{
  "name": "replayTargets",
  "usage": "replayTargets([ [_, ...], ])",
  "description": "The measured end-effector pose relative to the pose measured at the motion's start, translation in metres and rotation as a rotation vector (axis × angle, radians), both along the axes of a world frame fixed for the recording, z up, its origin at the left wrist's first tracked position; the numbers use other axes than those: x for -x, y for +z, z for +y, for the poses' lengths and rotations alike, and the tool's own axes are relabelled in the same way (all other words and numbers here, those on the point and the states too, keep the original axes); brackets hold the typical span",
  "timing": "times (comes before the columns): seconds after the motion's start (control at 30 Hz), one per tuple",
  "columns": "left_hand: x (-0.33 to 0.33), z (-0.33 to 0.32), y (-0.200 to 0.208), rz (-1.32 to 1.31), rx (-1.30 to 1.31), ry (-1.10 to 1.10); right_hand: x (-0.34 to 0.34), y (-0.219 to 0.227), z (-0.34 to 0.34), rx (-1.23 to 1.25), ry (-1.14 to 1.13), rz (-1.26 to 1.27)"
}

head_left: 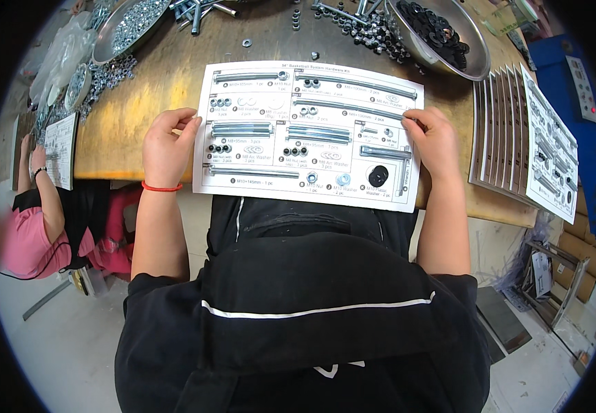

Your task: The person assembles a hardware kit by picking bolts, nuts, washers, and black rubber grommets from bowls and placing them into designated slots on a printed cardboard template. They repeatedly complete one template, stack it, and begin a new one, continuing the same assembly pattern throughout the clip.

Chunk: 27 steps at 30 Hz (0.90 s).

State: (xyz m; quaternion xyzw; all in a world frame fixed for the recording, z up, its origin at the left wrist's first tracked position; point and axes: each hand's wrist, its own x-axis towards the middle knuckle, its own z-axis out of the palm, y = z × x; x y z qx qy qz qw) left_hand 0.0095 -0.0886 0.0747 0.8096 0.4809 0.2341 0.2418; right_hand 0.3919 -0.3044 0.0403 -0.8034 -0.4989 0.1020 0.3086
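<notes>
Between my hands is a white hardware card (311, 138), tilted over the near edge of the table. Bolts, nuts and washers show in its boxed sections, with one large black washer at lower right; whether a clear film covers them I cannot tell. My left hand (167, 148), with a red band at the wrist, pinches the card's upper left edge between thumb and fingers. At the right edge, a little lower than its top corner, my right hand (437, 141) grips it the same way.
Similar cards (552, 148) stand in a row on the table's right end. A metal bowl of nuts (129, 27) and a bowl of black washers (439, 34) sit at the back, with loose bolts (198, 14) and black nuts (380, 41). A co-worker (50, 220) handles another card at left.
</notes>
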Motion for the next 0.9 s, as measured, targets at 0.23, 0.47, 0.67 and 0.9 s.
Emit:
replayTargets([
  [0.23,0.002,-0.001,-0.004,-0.029,0.036,0.032,0.006,0.011,-0.009,-0.035,-0.068,0.082],
  [0.47,0.006,0.010,-0.012,-0.040,0.073,0.105,0.034,0.021,-0.001,0.089,0.113,-0.048],
  [0.67,0.008,0.014,-0.021,0.023,0.113,0.135,0.029,0.015,-0.004,0.119,0.076,0.010],
  [0.9,-0.013,-0.005,-0.035,-0.467,0.502,0.121,0.022,0.002,-0.017,-0.101,-0.205,0.078],
])
